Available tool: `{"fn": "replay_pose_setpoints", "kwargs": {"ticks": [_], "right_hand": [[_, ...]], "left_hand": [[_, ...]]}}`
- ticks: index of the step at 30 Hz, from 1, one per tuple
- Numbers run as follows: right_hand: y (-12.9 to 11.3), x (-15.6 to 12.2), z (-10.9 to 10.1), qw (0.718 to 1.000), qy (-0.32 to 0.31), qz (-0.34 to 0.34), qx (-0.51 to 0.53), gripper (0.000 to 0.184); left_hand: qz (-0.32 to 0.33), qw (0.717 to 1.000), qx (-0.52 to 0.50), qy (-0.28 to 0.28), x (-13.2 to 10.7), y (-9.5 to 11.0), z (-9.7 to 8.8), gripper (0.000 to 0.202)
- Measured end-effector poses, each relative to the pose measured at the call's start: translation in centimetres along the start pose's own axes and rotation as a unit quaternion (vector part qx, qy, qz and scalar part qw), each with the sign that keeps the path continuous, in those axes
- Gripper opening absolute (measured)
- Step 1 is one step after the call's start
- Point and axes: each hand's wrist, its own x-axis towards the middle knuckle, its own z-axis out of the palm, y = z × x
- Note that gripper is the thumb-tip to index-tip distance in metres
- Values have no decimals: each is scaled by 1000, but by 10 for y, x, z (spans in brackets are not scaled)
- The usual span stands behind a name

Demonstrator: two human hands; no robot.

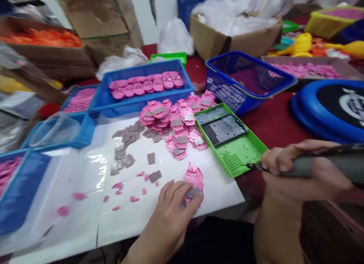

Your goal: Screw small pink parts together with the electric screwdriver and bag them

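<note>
My left hand is at the front edge of the white work sheet, its thumb and fingers closed around a pink plastic casing. A grey square piece lies on the casing's lower part, under my fingertips. My right hand grips a dark grey electric screwdriver held nearly level. Its bit points left, over the near right end of a green tray. In that tray are many small screws and a black perforated plate. Whether a screw sits on the bit is too small to tell.
Pink casings with grey squares are heaped behind my left hand. Loose grey squares and small pink pieces lie to the left. A blue tray holds rows of pink parts. A blue basket and blue round stool stand right.
</note>
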Motion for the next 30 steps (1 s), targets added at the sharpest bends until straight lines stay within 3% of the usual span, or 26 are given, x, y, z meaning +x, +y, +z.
{"fn": "replay_pose_setpoints", "kwargs": {"ticks": [2, 5, 8, 12, 15, 19, 25, 30], "right_hand": [[-1, -2, 13, 998, -55, -14, 8, 20], [0, -2, 26, 999, -37, -11, -25, 15], [7, 1, 31, 998, -18, -10, -55, 17], [18, 8, 36, 998, -26, 1, -61, 16], [22, 11, 39, 997, -21, 16, -73, 14], [23, 10, 41, 996, -23, 25, -85, 16], [28, 8, 42, 994, -20, 29, -106, 18], [29, 7, 43, 993, 1, 24, -120, 15]], "left_hand": [[-1, 998, -29, -47, -8, 11, 9, 72], [8, 996, -53, -70, -4, 12, 16, 73], [9, 998, -57, -24, 17, 13, 21, 61], [-57, 996, -33, 68, 50, 30, 36, 38], [-73, 994, -23, 77, 63, 43, 50, 27], [-35, 995, -62, 75, 61, 43, 57, 24], [45, 988, -111, 92, 46, 27, 53, 26], [19, 985, -157, 70, 42, 26, 51, 26]]}}
